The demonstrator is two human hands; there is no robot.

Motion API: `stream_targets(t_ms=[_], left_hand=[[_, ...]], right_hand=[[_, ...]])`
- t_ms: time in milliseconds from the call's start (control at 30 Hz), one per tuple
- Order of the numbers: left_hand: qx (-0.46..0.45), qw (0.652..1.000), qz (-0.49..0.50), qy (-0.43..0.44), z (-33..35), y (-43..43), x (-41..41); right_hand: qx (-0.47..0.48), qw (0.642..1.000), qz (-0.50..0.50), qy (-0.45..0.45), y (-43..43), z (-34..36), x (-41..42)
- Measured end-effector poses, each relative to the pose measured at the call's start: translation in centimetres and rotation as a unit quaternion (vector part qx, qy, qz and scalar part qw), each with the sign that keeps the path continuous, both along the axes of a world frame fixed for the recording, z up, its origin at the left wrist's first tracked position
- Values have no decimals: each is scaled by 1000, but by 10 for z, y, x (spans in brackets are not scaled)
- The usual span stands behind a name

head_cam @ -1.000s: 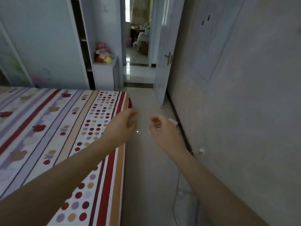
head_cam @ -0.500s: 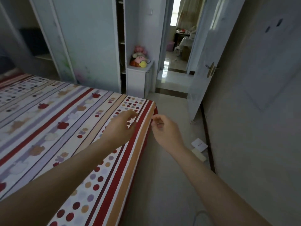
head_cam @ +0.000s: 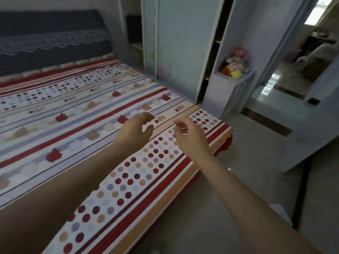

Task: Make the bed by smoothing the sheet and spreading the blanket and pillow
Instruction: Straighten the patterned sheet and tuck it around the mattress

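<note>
Both hands are empty. The left hand (head_cam: pixel 136 130) and right hand (head_cam: pixel 190 137) have loosely curled fingers with nothing seen in them. They are held side by side but apart, above the foot end of the bed near its right-hand corner. Whether either touches the fabric cannot be told.

The sheet (head_cam: pixel 73 125), patterned in red, orange and lilac stripes with dots and apple shapes, lies flat across the whole mattress. Its orange and red border hangs over the near edge and the corner.

A dark headboard (head_cam: pixel 51 24) with a lace-edged cover stands at the far end of the bed. A pale wardrobe (head_cam: pixel 181 43) is beside the bed, and next to it a low cabinet (head_cam: pixel 225 92) carries plush toys (head_cam: pixel 235 66). An open doorway lies to the right, beyond the pale floor (head_cam: pixel 238 180).
</note>
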State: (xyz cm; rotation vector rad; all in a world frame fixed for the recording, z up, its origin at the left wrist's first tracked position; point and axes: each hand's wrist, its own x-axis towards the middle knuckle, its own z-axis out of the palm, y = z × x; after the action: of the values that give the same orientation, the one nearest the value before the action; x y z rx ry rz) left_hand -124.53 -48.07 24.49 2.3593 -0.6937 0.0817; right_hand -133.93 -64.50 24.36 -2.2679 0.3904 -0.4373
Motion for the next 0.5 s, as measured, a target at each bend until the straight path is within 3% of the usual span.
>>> stream_targets(t_ms=[233,500], left_hand=[[-5,994,110,15,-31,1,75],[-20,982,186,14,-25,-14,102]], right_hand=[[-29,993,109,27,-16,-25,98],[-54,980,191,34,-38,-20,170]])
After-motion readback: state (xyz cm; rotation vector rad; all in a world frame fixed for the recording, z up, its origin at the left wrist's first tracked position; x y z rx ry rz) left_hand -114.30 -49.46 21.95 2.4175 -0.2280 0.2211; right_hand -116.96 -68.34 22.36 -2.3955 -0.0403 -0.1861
